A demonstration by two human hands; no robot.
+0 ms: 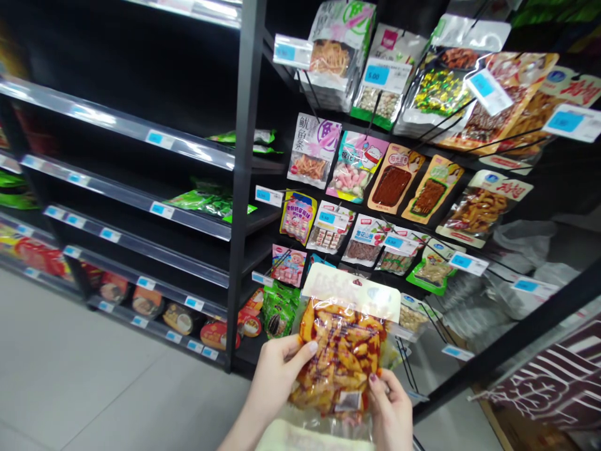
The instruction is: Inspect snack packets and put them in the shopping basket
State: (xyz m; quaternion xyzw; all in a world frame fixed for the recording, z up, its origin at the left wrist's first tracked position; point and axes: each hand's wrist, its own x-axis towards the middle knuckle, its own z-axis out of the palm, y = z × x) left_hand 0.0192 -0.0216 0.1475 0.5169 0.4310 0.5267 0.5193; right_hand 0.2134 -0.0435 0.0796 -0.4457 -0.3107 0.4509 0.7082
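A clear snack packet [345, 351] with reddish-brown, sauced pieces inside and a pale top band with a hanging hole is held up before the rack. My left hand [284, 369] grips its left edge, thumb lying on the front. At the lower right edge, my right hand [390, 401] pinches the packet between thumb and fingers. Below it shows the pale edge of what looks like another packet [314, 437]; whether a hand holds that one I cannot tell. Hanging behind are small snack bags, among them a green bag [280, 310] close to my left hand.
Snack packets [359, 166] hang in rows on metal hooks with price tags [385, 75]. A black post [245, 188] divides the rack from shelves [141, 141] at left, holding green bags [206, 203] and round tubs [178, 317]. A slanting dark bar [507, 338] crosses at lower right.
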